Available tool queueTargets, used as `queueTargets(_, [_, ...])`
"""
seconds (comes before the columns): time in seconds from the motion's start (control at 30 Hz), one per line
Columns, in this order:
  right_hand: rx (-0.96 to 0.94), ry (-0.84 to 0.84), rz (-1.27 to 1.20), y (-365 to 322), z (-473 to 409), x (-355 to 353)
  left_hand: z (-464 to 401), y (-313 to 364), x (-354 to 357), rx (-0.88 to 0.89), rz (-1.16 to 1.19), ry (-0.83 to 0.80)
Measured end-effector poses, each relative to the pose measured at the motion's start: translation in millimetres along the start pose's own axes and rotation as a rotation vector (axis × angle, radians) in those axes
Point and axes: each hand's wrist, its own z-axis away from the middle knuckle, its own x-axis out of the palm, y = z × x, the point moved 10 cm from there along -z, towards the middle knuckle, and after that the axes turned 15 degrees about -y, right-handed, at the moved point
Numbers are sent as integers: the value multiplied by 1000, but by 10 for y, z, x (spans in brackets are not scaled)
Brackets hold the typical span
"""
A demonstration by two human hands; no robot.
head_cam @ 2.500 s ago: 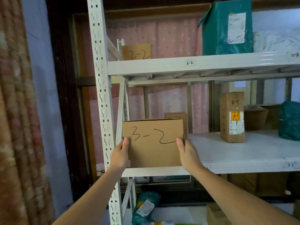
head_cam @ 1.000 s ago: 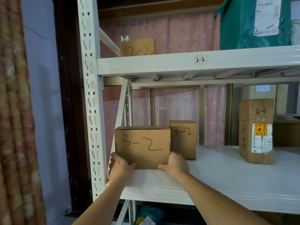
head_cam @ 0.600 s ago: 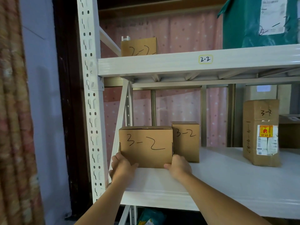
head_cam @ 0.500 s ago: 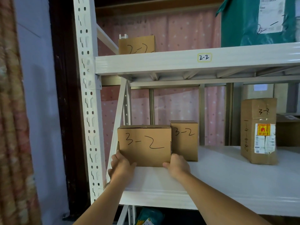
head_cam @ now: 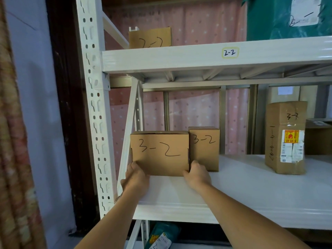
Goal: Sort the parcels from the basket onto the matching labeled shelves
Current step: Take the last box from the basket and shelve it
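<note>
A brown cardboard box marked "3-2" stands on the white lower shelf at its left end. My left hand grips its lower left corner and my right hand grips its lower right corner, fingers curled against the sides. Right beside it, slightly further back, stands a second smaller box marked "3-2", touching or nearly touching it.
The upper shelf bears a "2-2" label and holds a "2-2" box and a green parcel. A tall "3-3" box stands on the lower shelf's right. The white upright post is at left. A green parcel lies below.
I have lifted the "3-2" box from in front of the shelf onto it and slid it back beside the other "3-2" box. Both hands have dropped to its lower corners.
</note>
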Motion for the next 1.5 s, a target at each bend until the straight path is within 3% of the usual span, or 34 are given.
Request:
queueTargets(0.33, [65,42,3,44,-51,-43,-27,60,-36,62,3,-15])
queueTargets(0.53, [93,50,20,63,-103,-32,-15,105,63,0,-207,-128])
queueTargets(0.87, [125,62,63,58,-116,-31,1,121,123,-65,-330,-201])
queueTargets(1.17, [-33,-95,-97,39,18,-61,18,111,82,-31,-284,-161])
queueTargets(1.3, [-123,-165,14,88,335,-254,76,120,32,-21,-274,-141])
queueTargets(1.5, [-39,-269,323,652,760,-596,323,325,144,101,-437,-216])
